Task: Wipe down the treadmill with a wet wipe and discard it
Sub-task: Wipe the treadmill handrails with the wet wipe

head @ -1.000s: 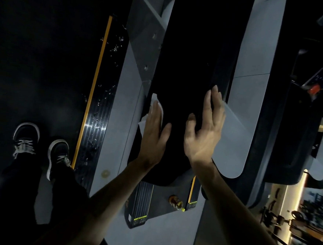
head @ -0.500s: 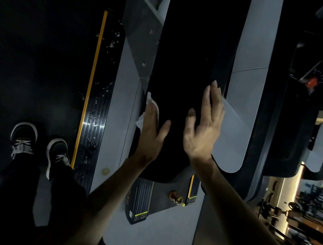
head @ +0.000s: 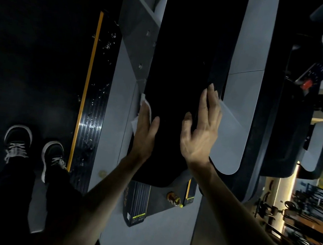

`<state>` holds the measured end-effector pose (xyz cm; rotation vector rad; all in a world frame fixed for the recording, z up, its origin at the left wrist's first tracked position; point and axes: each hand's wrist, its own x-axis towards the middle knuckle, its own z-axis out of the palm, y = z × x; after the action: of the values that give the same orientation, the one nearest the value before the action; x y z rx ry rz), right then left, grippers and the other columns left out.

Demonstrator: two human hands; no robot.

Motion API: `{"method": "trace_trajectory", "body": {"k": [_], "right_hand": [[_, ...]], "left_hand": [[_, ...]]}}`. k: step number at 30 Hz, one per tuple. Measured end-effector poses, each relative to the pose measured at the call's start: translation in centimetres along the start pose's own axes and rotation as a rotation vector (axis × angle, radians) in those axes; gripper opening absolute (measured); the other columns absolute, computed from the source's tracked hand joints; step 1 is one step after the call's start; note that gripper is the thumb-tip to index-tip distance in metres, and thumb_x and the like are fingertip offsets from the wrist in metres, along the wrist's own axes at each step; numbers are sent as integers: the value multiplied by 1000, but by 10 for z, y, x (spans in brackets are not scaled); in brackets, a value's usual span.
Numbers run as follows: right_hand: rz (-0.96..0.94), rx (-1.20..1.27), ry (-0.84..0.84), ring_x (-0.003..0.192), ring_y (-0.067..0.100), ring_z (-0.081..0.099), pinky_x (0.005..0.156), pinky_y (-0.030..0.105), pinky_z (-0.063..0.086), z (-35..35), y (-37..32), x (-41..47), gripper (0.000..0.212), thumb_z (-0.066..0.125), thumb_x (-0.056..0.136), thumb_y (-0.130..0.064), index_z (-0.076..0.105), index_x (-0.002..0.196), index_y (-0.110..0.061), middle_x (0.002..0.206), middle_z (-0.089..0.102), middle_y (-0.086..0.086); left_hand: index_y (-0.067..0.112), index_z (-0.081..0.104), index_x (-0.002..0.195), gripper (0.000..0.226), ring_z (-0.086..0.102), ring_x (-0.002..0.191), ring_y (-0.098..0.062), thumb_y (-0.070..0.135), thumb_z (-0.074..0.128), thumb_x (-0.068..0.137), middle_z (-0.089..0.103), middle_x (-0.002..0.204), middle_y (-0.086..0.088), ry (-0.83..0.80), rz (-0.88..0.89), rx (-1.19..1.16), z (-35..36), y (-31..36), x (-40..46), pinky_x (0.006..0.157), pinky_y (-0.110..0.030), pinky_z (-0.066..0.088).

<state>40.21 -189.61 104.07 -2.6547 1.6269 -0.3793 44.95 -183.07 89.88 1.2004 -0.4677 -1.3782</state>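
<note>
A black treadmill panel (head: 178, 85) with rounded lower corners fills the middle of the head view, seen from above. My left hand (head: 143, 132) lies flat on its left edge with straight fingers, pressing a white wet wipe (head: 143, 104) against it; the wipe shows above and beside the fingers. My right hand (head: 202, 131) rests flat on the panel's right edge, fingers straight, thumb spread, holding nothing.
Grey treadmill side rails (head: 242, 101) flank the panel. A black deck strip with a yellow line (head: 86, 90) runs at the left beside my shoes (head: 36, 150). A small bottle (head: 174, 199) lies below the panel. Another machine's console (head: 309, 79) stands at the right.
Both hands stay flat on the panel's two edges. The left hand and wipe sit slightly higher along the left edge; the view has shifted a little.
</note>
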Motion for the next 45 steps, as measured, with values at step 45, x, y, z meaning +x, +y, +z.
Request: {"method": "trace_trajectory", "body": {"k": [45], "right_hand": [[36,9,0,153,33,28,122,48,31,0,-1,0,59,47,96,-15,41,152,4,162,35,18]], "left_hand": [[18,4,166,74,4,159,-10,50,36,108,2,174,2,-60,-65,-175,-9,28,49,131,-44,8]]}}
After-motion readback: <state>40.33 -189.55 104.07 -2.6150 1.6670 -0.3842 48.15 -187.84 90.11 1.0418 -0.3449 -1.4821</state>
